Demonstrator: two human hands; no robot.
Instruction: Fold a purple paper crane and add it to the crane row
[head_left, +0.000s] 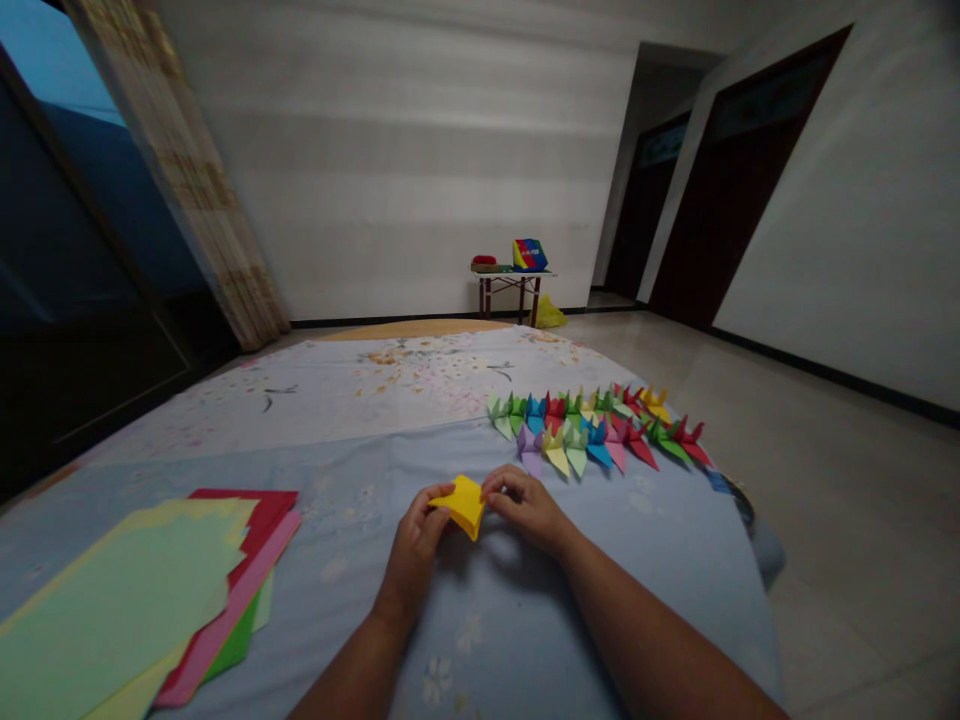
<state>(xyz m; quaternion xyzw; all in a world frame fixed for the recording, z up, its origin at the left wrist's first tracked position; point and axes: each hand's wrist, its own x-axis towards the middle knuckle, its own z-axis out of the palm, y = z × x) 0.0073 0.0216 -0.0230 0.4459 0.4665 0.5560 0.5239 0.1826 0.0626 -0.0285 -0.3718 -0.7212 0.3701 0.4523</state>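
Note:
A folded yellow paper (465, 503) is held just above the pale blue bedsheet (645, 560), between both of my hands. My left hand (416, 545) pinches its left edge with fingers closed. My right hand (525, 505) pinches its right edge, fingers curled together. Beyond my right hand lie two rows of folded paper cranes (592, 425) in several colours.
A stack of flat coloured paper sheets (142, 590) lies at the near left on the sheet. A floral cloth (360, 385) covers the far part. A small table (514, 285) with a colourful box stands by the far wall. Bare floor and dark doors are on the right.

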